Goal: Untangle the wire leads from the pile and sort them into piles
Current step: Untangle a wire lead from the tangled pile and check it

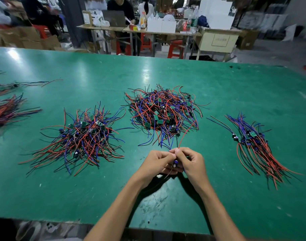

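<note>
1. Both bare forearms reach forward from the near edge of the frame and converge toward the middle, wrists close together.
2. The left hand [156,161] is turned palm inward, its fingers curled, thumb and forefinger pinched together at the top.
3. The right hand [192,162] mirrors it, back of the hand facing up and outward, fingers curled in, thumb and forefinger pinched.
4. The pinching fingertips [175,152] of the two hands touch each other.
5. Both wrists are bent slightly inward.
</note>
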Motion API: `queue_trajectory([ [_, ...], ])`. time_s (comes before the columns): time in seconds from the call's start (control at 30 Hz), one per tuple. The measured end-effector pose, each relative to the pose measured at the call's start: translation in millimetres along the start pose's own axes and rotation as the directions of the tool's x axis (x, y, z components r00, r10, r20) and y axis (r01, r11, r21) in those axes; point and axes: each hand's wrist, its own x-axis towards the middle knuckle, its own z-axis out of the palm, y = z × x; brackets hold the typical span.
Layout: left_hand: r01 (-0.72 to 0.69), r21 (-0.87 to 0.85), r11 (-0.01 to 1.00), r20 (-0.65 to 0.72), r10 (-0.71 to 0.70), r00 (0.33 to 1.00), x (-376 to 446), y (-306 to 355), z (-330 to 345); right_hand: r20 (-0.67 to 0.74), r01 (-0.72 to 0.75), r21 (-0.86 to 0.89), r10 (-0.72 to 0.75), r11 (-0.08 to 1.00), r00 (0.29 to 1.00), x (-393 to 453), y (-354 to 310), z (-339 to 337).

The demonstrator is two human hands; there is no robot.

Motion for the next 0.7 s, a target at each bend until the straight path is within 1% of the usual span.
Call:
queue_trajectory([
  [0.03,0.010,-0.004,1.000,0.018,-0.010,1.000,0,1,-2,0.002,-0.011,0.020,0.011,1.000,1.000,0,0,1],
  [0.1,0.010,-0.014,1.000,0.086,-0.009,0.996,0,4,-7,-0.025,0.016,-0.016,-0.017,1.000,1.000,1,1,1],
  [0.17,-0.019,-0.001,1.000,0.117,0.019,0.993,-2,4,-8,-0.040,0.041,-0.035,-0.042,0.999,0.998,1,1,0],
  [0.23,-0.037,0.003,0.999,0.076,0.037,0.996,-1,1,-6,-0.042,0.026,-0.011,-0.026,1.000,0.999,1,-1,0],
  [0.37,0.002,-0.016,1.000,0.003,-0.002,1.000,1,2,1,-0.053,-0.002,0.136,0.010,0.991,0.999,1,-4,-1],
  [0.5,-0.019,-0.016,1.000,-0.088,0.017,0.996,2,4,9,-0.042,0.019,0.123,-0.014,0.992,0.999,1,-6,-2],
  [0.6,-0.066,0.076,0.995,-0.178,0.079,0.981,6,-2,13,-0.041,0.008,0.135,-0.003,0.991,0.999,2,-5,-2],
  [0.7,-0.149,0.200,0.968,-0.278,0.202,0.939,8,-11,15,-0.027,-0.007,0.126,0.010,0.992,1.000,4,-1,-2],
])
